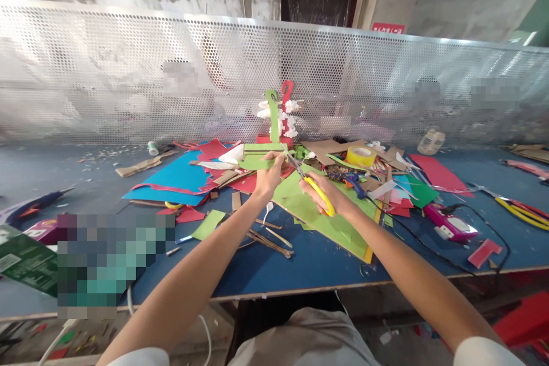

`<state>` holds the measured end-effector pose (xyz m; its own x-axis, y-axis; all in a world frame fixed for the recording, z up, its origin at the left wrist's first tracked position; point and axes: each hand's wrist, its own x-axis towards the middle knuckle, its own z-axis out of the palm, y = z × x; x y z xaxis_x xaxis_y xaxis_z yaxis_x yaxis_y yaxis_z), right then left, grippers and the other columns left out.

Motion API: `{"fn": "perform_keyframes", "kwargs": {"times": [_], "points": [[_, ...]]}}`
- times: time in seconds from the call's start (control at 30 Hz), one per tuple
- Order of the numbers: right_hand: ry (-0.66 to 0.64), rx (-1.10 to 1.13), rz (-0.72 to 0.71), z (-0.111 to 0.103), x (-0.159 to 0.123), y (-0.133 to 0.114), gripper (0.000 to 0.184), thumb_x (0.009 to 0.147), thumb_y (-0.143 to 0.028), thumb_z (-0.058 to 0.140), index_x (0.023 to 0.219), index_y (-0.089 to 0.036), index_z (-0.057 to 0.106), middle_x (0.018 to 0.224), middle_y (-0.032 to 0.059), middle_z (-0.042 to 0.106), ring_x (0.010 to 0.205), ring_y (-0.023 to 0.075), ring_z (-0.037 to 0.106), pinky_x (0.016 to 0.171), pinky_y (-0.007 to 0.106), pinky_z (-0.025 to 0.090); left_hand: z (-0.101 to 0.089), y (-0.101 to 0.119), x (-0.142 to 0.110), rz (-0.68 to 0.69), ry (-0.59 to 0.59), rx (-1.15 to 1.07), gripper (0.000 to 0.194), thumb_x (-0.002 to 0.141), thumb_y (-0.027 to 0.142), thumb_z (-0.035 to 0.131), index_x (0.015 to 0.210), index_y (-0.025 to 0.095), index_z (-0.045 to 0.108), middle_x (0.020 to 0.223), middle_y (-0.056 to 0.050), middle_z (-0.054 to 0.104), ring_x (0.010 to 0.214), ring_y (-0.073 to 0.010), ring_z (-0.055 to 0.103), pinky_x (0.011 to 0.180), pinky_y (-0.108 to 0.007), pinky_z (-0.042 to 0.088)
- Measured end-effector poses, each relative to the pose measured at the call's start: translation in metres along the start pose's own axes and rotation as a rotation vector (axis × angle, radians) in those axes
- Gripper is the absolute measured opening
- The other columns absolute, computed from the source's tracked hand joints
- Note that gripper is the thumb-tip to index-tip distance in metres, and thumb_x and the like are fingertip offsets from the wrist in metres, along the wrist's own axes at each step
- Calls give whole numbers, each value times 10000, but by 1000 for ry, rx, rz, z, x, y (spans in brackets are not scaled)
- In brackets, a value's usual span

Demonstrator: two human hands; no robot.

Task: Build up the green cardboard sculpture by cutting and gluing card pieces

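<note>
Yellow-handled scissors are gripped in my right hand, blades pointing up and left. Their tips reach close to my left hand, which is closed on the edge of a piece of green craft paper. Whether the blades touch the paper, I cannot tell. Right behind stands a paper craft with a green hooked strip, a red hooked strip and white flower-like bits. Below my right hand, a large green sheet lies on the table.
On the blue table lie a blue sheet, yellow tape, a blue glue gun with black cord, thin sticks, a purple box and yellow-red pliers. A perforated metal screen rises along the back.
</note>
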<state>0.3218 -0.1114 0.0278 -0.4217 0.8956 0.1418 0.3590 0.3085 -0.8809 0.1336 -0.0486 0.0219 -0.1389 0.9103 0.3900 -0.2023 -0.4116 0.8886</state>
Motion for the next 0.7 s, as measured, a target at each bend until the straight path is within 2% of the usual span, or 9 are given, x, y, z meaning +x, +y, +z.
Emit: {"fn": "perform_keyframes", "kwargs": {"times": [0.07,0.13,0.2,0.3,0.43,0.53,0.7], "points": [[52,44,-8,3,2,1,512,917,-726,663,966,-254,472,602,-102,502,321,97,468,285,215,346,0,0,-1,-2,-5,-5,307,891,450,733,768,204,597,688,9,642,708,-167,714,770,-308,611],[135,115,-35,5,5,2,523,901,-720,674,1027,-251,482,607,-106,520,319,92,457,288,211,357,0,0,-2,-13,-62,-5,341,886,490,745,777,201,601,700,-1,659,699,-160,703,749,-294,597],[217,201,-70,5,10,4,562,866,-709,705,1089,-248,474,624,-106,542,350,98,485,314,212,395,0,0,-5,-30,-197,4,374,883,534,756,803,196,617,720,-17,678,687,-152,686,725,-284,582],[309,293,-123,1,16,8,621,785,-644,798,1127,-251,459,706,-92,570,462,121,587,403,241,510,1,0,-9,-17,-423,61,402,875,567,772,820,190,642,713,-32,680,663,-153,664,693,-289,570],[392,335,-152,-7,18,13,593,755,-550,830,1137,-257,483,837,-59,593,575,133,647,475,265,564,3,1,-13,18,-531,176,372,870,533,794,799,195,657,671,-27,663,624,-158,642,646,-293,552],[414,350,-162,-8,18,17,569,746,-494,830,1144,-258,499,860,-52,607,593,136,652,501,274,574,3,2,-15,19,-568,256,366,893,533,768,802,197,655,663,-22,666,624,-159,642,656,-293,549],[347,362,-131,-10,18,19,524,725,-397,825,1130,-253,525,865,-44,635,508,107,592,468,267,541,2,2,-16,52,-661,347,409,923,580,715,855,180,674,714,-37,698,672,-164,662,681,-292,542]]}}
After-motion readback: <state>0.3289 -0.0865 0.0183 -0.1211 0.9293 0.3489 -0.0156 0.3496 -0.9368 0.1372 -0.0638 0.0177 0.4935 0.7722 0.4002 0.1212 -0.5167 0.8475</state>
